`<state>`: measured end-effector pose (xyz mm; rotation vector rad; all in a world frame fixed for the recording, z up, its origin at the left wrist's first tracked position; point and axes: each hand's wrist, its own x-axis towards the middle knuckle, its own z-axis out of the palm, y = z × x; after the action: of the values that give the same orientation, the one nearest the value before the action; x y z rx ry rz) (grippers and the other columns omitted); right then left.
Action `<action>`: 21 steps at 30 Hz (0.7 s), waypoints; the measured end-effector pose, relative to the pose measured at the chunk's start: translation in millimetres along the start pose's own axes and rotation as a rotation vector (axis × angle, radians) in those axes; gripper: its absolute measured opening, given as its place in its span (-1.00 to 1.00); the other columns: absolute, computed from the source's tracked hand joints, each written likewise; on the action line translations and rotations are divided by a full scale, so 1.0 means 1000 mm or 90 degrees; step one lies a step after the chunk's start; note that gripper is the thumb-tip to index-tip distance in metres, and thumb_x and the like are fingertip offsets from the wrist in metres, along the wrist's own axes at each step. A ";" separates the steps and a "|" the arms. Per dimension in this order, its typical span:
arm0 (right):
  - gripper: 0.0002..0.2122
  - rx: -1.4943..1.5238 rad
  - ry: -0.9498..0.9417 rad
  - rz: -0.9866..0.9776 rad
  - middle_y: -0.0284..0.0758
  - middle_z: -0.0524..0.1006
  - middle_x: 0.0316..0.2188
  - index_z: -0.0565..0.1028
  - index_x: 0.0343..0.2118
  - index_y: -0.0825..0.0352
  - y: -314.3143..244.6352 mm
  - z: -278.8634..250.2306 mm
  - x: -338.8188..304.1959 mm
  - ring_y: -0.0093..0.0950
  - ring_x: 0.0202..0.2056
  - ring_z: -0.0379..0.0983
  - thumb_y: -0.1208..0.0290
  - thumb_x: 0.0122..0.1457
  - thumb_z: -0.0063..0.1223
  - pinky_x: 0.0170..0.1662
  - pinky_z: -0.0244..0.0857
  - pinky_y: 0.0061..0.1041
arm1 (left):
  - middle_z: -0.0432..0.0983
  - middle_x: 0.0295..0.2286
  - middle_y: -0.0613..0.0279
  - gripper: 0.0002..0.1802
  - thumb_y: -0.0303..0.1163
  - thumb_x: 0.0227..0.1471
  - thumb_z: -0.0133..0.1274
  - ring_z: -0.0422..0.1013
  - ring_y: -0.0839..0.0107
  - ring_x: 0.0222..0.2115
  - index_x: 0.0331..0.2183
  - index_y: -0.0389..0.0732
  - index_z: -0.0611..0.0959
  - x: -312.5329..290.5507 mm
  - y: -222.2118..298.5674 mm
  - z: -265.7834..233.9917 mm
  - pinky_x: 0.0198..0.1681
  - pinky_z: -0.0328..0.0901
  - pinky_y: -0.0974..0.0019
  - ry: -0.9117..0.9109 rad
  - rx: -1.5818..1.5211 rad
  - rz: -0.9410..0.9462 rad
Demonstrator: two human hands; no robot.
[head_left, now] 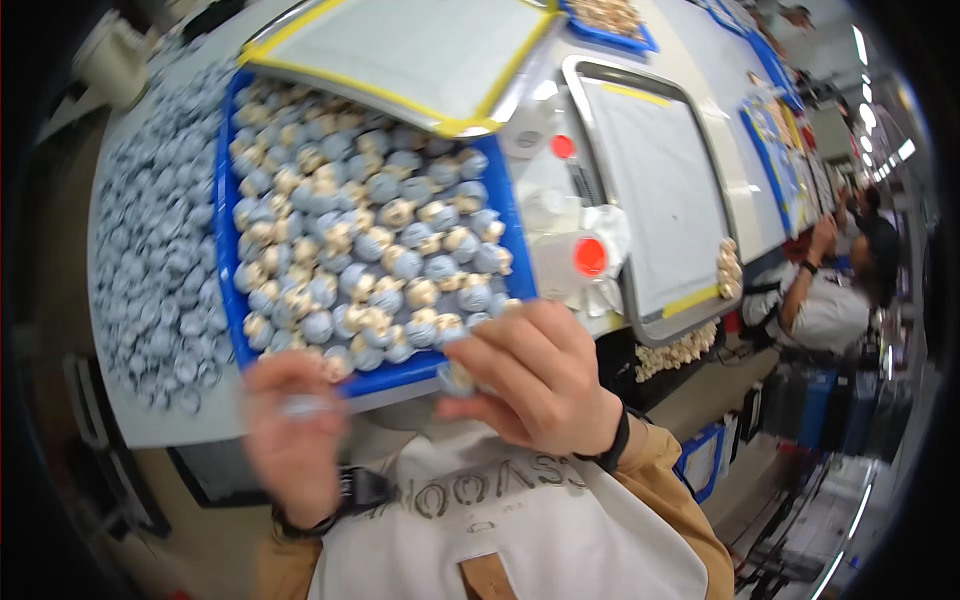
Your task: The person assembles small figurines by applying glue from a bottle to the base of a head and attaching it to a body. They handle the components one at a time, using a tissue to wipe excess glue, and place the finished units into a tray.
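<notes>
My right hand (545, 375) is closed at the front right corner of a blue tray (228, 290), pinching a small blue-and-cream piece (457, 380) between thumb and fingers. Motion blurs my left hand (292, 440), just off the tray's front left corner. Its fingers look curled round a small pale-blue piece (304, 405), whose shape is smeared. Many rounded blue-and-cream pieces (350, 230) fill the tray. To its left, a wide heap of small pale-blue cap-like pieces (160, 240) is spread over the table.
A yellow-taped metal tray (400, 50) overlaps the blue tray's far edge. To the right are clear bottles with red tops (590, 257), crumpled white tissue (606, 235) and another metal tray (665, 190) with cream pieces (729, 268) at its corner. A person (830, 290) sits farther right.
</notes>
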<state>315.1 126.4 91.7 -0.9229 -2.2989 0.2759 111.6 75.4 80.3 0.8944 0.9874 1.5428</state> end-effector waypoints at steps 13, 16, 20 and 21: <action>-0.64 -0.138 0.101 0.195 -0.14 0.39 -0.19 0.45 -0.18 0.36 0.027 -0.074 -0.026 -0.30 -0.22 0.39 0.46 -0.11 0.14 -0.24 0.30 -0.37 | 0.29 -0.64 0.18 -0.49 0.01 0.11 -0.15 0.13 0.58 -0.75 -0.55 -0.29 0.43 -0.006 -0.015 -0.032 -0.73 -0.03 0.51 -0.183 0.069 0.098; -0.69 -0.285 0.203 0.594 -0.09 0.44 -0.24 0.40 -0.10 0.42 0.096 -0.139 -0.073 -0.23 -0.25 0.42 0.44 0.08 -0.02 -0.22 0.30 -0.36 | 0.21 -0.64 0.25 -0.42 0.05 0.14 -0.32 0.18 0.53 -0.63 -0.37 -0.33 0.48 -0.007 -0.008 -0.014 -0.60 0.04 0.51 -0.099 0.067 0.036; -0.46 -0.333 0.040 0.675 -0.06 0.36 -0.18 0.25 0.09 0.36 0.169 -0.173 -0.164 -0.23 -0.25 0.35 0.23 0.06 0.05 -0.15 0.24 -0.42 | 0.31 -0.46 0.13 -0.41 -0.05 0.11 -0.25 0.21 0.51 -0.60 -0.09 -0.41 0.41 -0.007 -0.005 -0.011 -0.60 0.13 0.52 -0.138 0.116 -0.074; -0.44 -0.289 0.044 0.711 -0.07 0.34 -0.19 0.24 0.10 0.34 0.169 -0.166 -0.164 -0.24 -0.26 0.34 0.21 0.05 0.07 -0.16 0.23 -0.43 | 0.32 -0.44 0.12 -0.41 -0.05 0.11 -0.24 0.22 0.52 -0.59 -0.08 -0.41 0.41 -0.008 -0.006 -0.009 -0.59 0.14 0.52 -0.124 0.119 -0.076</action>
<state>601.9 131.8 72.0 -2.3400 -1.5637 0.1591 107.2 66.8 71.2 1.0752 1.0348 1.2531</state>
